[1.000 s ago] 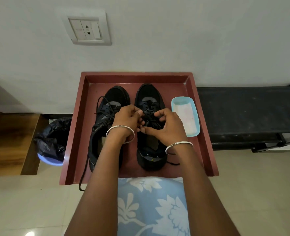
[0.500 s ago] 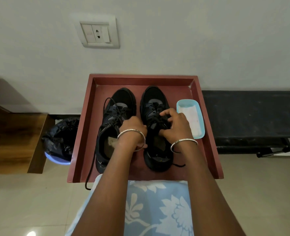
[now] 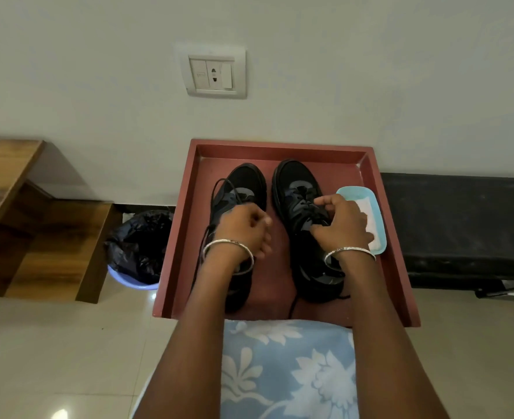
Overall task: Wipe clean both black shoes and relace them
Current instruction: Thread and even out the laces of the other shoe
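Two black shoes stand side by side, toes to the wall, in a red-brown tray (image 3: 175, 237). My right hand (image 3: 342, 226) lies over the right shoe (image 3: 296, 182) and pinches its lace at the tongue. One end of that lace trails off the heel onto the tray. My left hand (image 3: 243, 229) hovers over the inner side of the left shoe (image 3: 246, 179) with its fingers curled; I see nothing in them. The left shoe's lace (image 3: 207, 237) hangs loose along its outer side. A bangle sits on each wrist.
A light blue dish (image 3: 355, 193) holding a white cloth (image 3: 370, 220) sits in the tray's right side, just beyond my right hand. A bin lined with a black bag (image 3: 138, 246) and wooden furniture (image 3: 23, 225) stand left of the tray, and a black bench (image 3: 461, 225) stands right.
My left hand has left the right shoe's lace and moved left, over the left shoe. My right hand stays on the right shoe's lace. The view has shifted left.
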A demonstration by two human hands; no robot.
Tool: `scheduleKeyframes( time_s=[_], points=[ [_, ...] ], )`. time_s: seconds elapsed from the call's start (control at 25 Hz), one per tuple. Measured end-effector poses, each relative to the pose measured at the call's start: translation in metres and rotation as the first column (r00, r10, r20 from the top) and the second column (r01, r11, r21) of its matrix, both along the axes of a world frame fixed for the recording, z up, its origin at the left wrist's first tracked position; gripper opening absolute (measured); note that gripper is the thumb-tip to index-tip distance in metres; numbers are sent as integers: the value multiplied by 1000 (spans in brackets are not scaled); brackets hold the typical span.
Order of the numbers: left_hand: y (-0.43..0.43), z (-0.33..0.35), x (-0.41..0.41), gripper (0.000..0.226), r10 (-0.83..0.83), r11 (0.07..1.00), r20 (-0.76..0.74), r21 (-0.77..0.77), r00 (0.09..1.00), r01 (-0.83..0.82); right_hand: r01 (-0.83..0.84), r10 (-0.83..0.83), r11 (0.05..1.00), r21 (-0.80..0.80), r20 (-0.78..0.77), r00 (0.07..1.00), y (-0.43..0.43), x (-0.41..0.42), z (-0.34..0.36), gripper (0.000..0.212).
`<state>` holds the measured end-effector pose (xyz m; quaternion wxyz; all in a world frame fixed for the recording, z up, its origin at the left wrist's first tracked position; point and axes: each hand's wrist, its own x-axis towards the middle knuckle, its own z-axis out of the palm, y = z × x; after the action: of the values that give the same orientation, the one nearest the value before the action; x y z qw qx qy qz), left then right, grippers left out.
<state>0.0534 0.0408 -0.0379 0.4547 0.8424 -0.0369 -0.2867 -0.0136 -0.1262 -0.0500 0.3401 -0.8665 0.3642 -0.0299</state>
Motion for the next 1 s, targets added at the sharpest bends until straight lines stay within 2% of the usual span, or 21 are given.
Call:
scheduleKeyframes(
  time_s=[0.04,0.08,0.12,0.16,0.2,0.28,0.32,0.44,0.48,0.56,0.68,0.76,0.84,0.92,1.0],
  points=[
    [11,6,7,12,107,993,167,23,980,-112,-5,11,997,-83,74,997,9,3,6,44],
    [22,10,13,9,179,976,321,60,930,-209,9,14,994,-110,214,977,20,8,11,38],
    [35,10,18,6,205,960,408,93,890,-264,6,24,997,-83,354,935,33,14,13,29],
    [45,8,23,2,194,958,412,116,890,-262,-24,35,999,-32,417,908,46,20,12,17],
    [54,3,26,5,151,971,345,127,926,-205,-86,73,996,20,377,923,58,25,10,3],
    [67,-5,29,25,-13,992,121,127,993,-2,-195,174,972,134,153,973,80,35,2,21],
    [71,-8,30,34,-86,989,63,123,994,77,-191,181,964,187,71,981,88,39,-3,26],
    [74,-10,34,39,-130,979,147,176,981,103,-61,50,948,311,45,998,96,49,-14,30],
    [74,-10,35,38,-130,976,175,197,976,94,-15,-11,912,411,61,998,96,51,-17,31],
    [72,-13,37,38,-132,974,199,210,971,89,41,-132,775,631,98,986,93,54,-15,29],
    [66,-17,38,40,-118,978,191,191,974,81,34,-279,565,824,152,948,87,54,-1,12],
    [61,-17,38,42,-102,978,196,201,975,62,-44,-423,392,919,222,878,77,54,10,5],
    [58,-16,38,42,-86,978,186,206,979,47,-164,-590,258,952,289,753,65,49,21,6],
    [53,-15,38,41,-85,984,143,169,986,60,-225,-694,245,943,333,639,52,42,27,5],
    [47,-13,37,38,-113,982,127,166,985,91,-265,-704,300,916,400,586,44,37,30,8]
  ],
)
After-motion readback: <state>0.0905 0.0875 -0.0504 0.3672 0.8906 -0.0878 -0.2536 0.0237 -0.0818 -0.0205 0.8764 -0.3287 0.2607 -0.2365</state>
